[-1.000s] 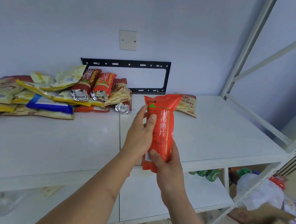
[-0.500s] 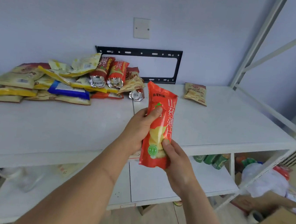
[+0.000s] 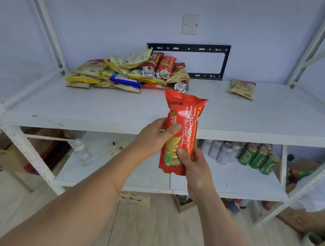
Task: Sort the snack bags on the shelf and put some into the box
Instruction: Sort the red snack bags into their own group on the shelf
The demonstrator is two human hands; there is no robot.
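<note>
Both hands' grip hides the red snack bag (image 3: 185,125)'s lower print.

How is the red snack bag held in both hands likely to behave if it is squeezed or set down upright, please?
The red snack bag looks puffed and glossy, so probably light, slippery and crushable. The left hand and right hand steady it; standing alone, it would likely tip.

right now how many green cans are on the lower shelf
3, perhaps more hidden. The green cans stand in a row on the lower shelf, right of the silver cans: one, a second, a third.
</note>
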